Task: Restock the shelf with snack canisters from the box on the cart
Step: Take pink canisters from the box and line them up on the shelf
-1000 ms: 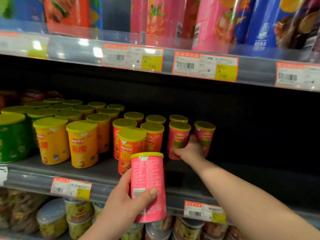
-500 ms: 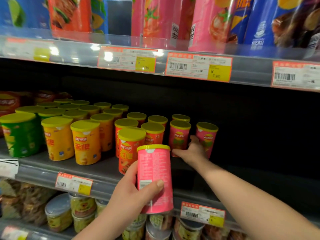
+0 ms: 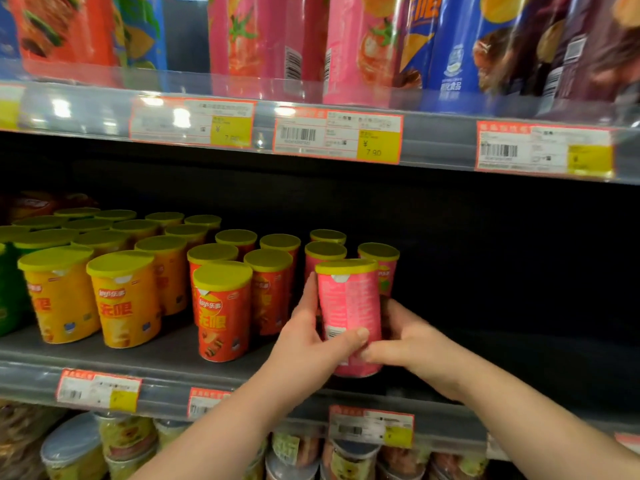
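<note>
A pink snack canister [image 3: 348, 306] with a yellow lid stands upright just above the front of the middle shelf [image 3: 156, 358]. My left hand [image 3: 308, 341] is wrapped around its left side and my right hand [image 3: 405, 341] grips its right side and base. Right behind it stand three more pink canisters [image 3: 381, 261]. To the left are rows of red canisters [image 3: 223, 313] and orange-yellow canisters [image 3: 126, 299], all with yellow lids. The box and cart are out of view.
The shelf is dark and bare to the right of the pink canisters [image 3: 502, 323]. An upper shelf [image 3: 433, 147] with price tags carries tall chip tubes. Below are clear-lidded tubs [image 3: 72, 452]. Green canisters [image 3: 8, 289] stand at far left.
My left hand carried the pink canister up and right toward the pink row. My right hand left the shelved canisters and came back to grip the held one.
</note>
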`<state>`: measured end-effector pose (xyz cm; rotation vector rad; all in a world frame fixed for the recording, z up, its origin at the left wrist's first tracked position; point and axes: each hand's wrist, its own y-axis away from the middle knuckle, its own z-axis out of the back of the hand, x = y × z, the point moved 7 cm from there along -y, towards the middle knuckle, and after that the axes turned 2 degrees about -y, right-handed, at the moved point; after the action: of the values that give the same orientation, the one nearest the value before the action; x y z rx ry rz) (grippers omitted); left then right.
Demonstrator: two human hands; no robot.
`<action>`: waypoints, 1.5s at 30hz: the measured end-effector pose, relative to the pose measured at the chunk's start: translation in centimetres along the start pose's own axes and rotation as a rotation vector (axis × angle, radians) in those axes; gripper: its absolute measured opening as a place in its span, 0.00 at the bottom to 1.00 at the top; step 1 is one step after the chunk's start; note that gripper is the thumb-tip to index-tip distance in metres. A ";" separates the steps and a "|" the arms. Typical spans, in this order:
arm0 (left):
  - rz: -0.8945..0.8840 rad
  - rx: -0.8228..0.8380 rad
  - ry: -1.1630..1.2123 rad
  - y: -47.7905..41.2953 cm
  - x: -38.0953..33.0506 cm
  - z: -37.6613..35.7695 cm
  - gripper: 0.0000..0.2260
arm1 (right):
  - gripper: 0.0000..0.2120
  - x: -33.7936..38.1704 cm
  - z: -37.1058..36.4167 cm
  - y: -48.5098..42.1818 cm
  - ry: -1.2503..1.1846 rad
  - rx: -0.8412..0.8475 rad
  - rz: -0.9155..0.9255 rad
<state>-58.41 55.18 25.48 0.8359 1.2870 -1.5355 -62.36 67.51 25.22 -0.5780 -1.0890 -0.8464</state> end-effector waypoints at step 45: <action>-0.076 0.214 -1.129 -0.8 5.3 -1.0 0.38 | 0.41 -6.1 7.4 -8.5 0.243 -0.485 -0.265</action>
<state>-60.95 55.01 20.69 -0.0461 0.3227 -1.7894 -74.56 70.22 22.30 -0.7178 -0.7450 -1.3939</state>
